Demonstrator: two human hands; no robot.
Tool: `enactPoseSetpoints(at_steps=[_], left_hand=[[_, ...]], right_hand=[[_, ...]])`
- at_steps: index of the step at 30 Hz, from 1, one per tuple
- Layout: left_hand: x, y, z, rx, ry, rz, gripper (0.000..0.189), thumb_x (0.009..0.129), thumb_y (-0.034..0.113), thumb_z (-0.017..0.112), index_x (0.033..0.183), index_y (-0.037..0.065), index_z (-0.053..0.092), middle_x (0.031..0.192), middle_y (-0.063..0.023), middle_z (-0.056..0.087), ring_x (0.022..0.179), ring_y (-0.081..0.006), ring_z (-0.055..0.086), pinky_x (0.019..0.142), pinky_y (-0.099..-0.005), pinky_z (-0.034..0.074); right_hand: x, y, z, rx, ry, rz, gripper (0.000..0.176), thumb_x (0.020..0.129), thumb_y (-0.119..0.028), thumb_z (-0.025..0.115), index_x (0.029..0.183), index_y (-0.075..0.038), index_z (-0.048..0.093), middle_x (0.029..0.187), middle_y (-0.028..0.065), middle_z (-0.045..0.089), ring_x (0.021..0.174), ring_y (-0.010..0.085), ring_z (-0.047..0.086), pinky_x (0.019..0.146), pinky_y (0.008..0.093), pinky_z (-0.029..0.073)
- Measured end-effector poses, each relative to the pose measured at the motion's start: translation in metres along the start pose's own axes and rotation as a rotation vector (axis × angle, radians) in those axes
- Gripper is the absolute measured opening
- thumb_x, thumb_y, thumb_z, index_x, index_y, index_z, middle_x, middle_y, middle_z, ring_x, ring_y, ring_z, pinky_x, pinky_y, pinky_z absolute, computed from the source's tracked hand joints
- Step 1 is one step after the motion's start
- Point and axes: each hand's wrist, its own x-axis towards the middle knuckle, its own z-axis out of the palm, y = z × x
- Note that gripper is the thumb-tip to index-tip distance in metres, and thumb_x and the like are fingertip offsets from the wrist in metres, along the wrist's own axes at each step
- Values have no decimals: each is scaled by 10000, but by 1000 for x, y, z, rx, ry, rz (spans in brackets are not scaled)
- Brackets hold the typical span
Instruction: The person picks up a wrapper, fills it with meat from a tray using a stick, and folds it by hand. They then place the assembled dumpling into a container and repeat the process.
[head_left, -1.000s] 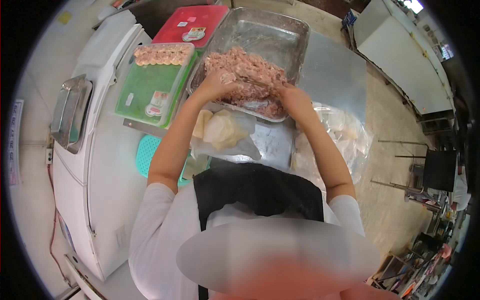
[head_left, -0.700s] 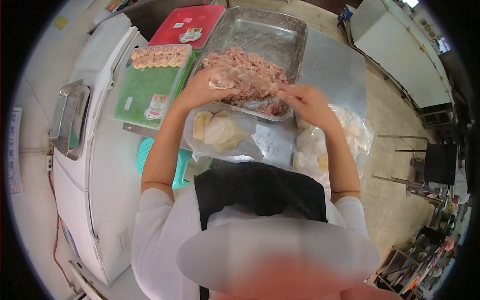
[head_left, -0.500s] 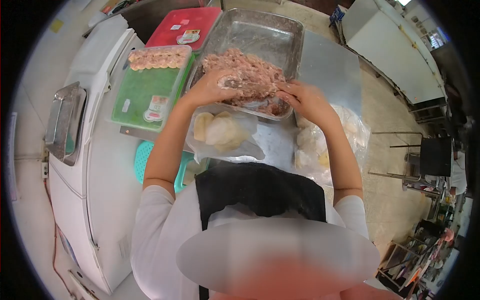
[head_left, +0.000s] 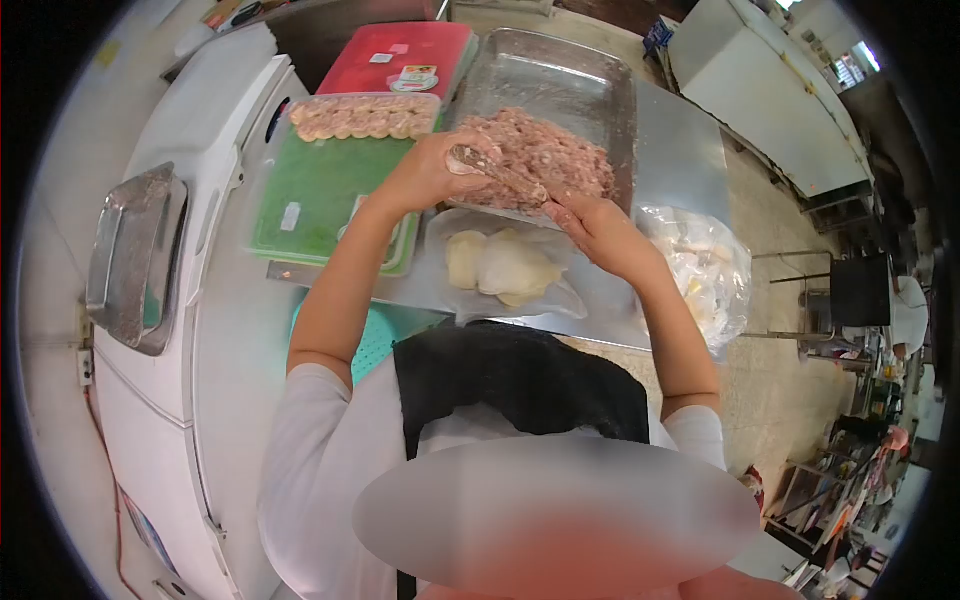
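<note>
Left hand (head_left: 432, 170): is cupping half-closed above the near left corner of the meat tray; its palm is bearing pale, meaty smears, and whether it is gripping anything more than the utensil's end cannot be told.

Right hand (head_left: 600, 232): is pinching, fingers nearly closed, the near end of a slim, elongated, meat-smeared utensil (head_left: 510, 178), which is slanting between the two hands.

Minced meat, pink, coarse, one heap (head_left: 560, 150): is filling the near part of a deep, rectangular, silver metal tray (head_left: 540, 75), beneath and beyond the hands.

Round, flat, pale-yellow wrappers, loosely stacked (head_left: 505, 268): are lying on a translucent plastic sheet (head_left: 567, 300), between the meat tray and the person.

Clear, crinkled plastic bag with pale contents (head_left: 705, 270): is resting to the right of the wrappers, near the right forearm.

Flat, rectangular, green plastic container under a translucent layer (head_left: 315, 190): is lying left of the meat tray, its far end bearing a row of pleated, meat-filled dumplings (head_left: 365, 117).

Flat, rectangular, red plastic container (head_left: 385, 65): is sitting beyond the green one.

Grey metal tabletop (head_left: 690, 150): is showing right of the meat tray.
</note>
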Motion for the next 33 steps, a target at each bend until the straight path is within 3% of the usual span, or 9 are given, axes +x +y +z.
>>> enactPoseSetpoints(at_steps=[2, 6, 9, 12, 15, 21, 24, 30, 33], left_hand=[[-13, -15, -20, -11, -55, -191, 476, 672, 334, 805, 1012, 54, 624, 970, -96, 666, 849, -248, 617, 818, -348, 478], [-49, -45, -80, 46, 14, -197, 476, 673, 255, 814, 1034, 37, 595, 966, -63, 625, 842, -124, 560, 743, -290, 465], [-75, -106, -135, 303, 210, -273, 527, 682, 285, 788, 1097, 33, 584, 1042, -101, 618, 873, -185, 585, 775, -319, 471], [-91, -146, -180, 752, 352, -127, 505, 681, 259, 755, 1102, 50, 570, 989, -173, 611, 957, -331, 602, 828, -402, 486], [-87, -164, -201, 905, 432, -281, 525, 706, 211, 716, 1164, 54, 512, 944, -197, 601, 933, -359, 593, 814, -446, 482], [-58, -181, -206, 908, 332, -386, 537, 760, 148, 667, 1242, 71, 441, 947, -202, 609, 946, -357, 594, 766, -472, 484], [-59, -225, -213, 897, 368, -111, 532, 760, 138, 661, 1252, 100, 461, 1025, -203, 590, 948, -355, 596, 759, -464, 489], [-74, -188, -223, 1134, 291, -210, 414, 744, 217, 688, 1142, 156, 589, 1301, -166, 486, 1112, -346, 526, 895, -454, 449], [-66, -194, -225, 1152, 319, -257, 397, 734, 266, 700, 1109, 167, 611, 1313, -163, 491, 1165, -343, 490, 938, -458, 427]], right_hand=[[9, -5, 11, -17, 36, -59, 305, 923, -236, 548, 1102, -1, 622, 996, 220, 637, 910, 370, 607, 790, 384, 480], [11, -10, 23, 28, 83, 81, 312, 915, -236, 571, 1107, 3, 622, 981, 227, 640, 882, 336, 624, 784, 350, 480], [-3, 18, 43, 177, 193, 186, 324, 913, -228, 593, 1129, 13, 609, 932, 174, 664, 810, 251, 628, 742, 318, 471], [-14, 25, 56, 240, 307, 145, 320, 913, -208, 607, 1138, 20, 607, 800, 65, 627, 717, 133, 550, 656, 274, 443], [-25, 13, 56, 386, 277, 439, 309, 917, -204, 608, 1133, 18, 616, 732, -12, 525, 673, 71, 456, 605, 230, 395], [-25, 1, 71, 411, 311, 453, 327, 913, -206, 613, 1145, 24, 612, 734, -31, 500, 667, 63, 438, 607, 217, 381], [-22, -1, 76, 345, 317, 448, 337, 910, -202, 616, 1149, 36, 605, 785, -10, 551, 732, 76, 488, 668, 225, 415], [-27, -1, 72, 382, 329, 458, 356, 902, -205, 629, 1147, 51, 592, 938, 36, 641, 850, 82, 525, 791, 244, 441], [-22, 5, 68, 174, 314, 278, 334, 904, -212, 623, 1122, 40, 599, 922, 80, 656, 826, 126, 557, 783, 268, 448]])
